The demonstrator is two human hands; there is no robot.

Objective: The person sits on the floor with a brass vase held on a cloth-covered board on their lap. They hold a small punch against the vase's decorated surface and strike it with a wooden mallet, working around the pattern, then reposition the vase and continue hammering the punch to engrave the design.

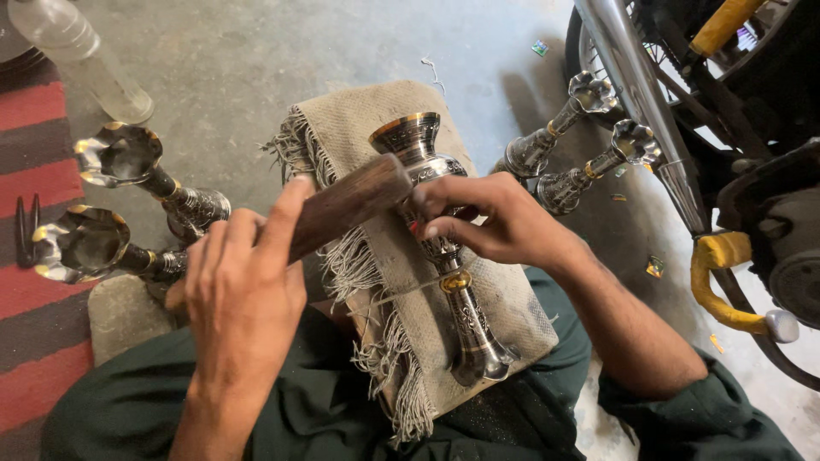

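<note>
Here, left hand (243, 290) gripping wooden mallet (346, 205), right hand (495, 222) pinching tool — on engraved vase (444, 248) beneath.

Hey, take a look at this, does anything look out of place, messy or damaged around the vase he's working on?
Nothing looks damaged. The metal vase lies on its side on a frayed burlap pad, as worked, not fallen. The only stray bits are small shiny scraps scattered on the concrete floor near the motorcycle.
</note>
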